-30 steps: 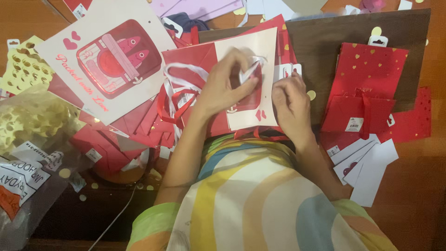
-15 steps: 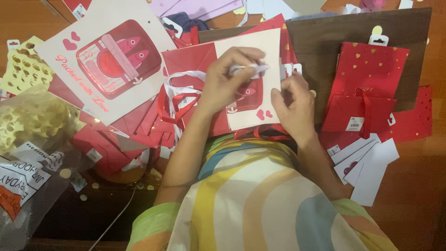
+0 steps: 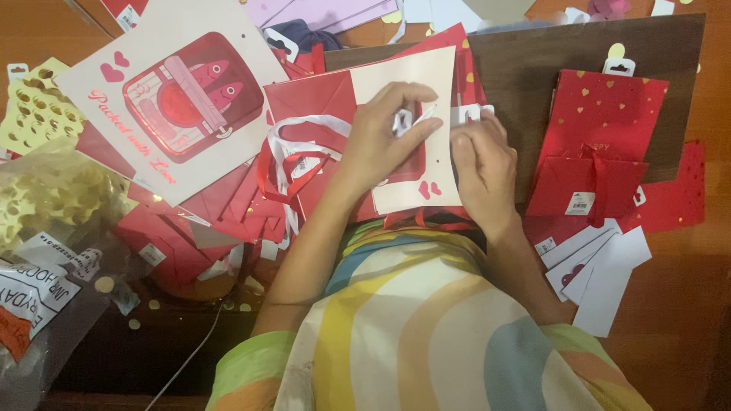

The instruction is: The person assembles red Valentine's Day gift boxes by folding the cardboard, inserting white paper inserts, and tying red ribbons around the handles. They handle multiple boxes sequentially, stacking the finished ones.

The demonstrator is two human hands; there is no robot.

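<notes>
While the head view looks straight down, the bench shows as brown wood under a spread of paper goods. Far left: a yellow perforated sheet and, below it, a clear plastic bag with gold-dotted contents. Next right lies a large cream card printed with a red tin of fish and two small hearts, resting over a pile of red paper bags with red and white ribbon handles.

Centre: the left hand rests on a cream-fronted gift bag with two red hearts near its lower edge. Left grip: thumb and fingers pinched together on a white ribbon end at the bag's upper part. The right hand lies flat on the bag's right edge, touching it, fingers pressed down beside the left fingertips; its grip clamps nothing that I can see, and whether a fingertip pins the ribbon cannot be told.

Right: a dark brown board carries a red gift bag with gold hearts, upright in view with a price tag. Below it, white cards fan out on the bench.
</notes>
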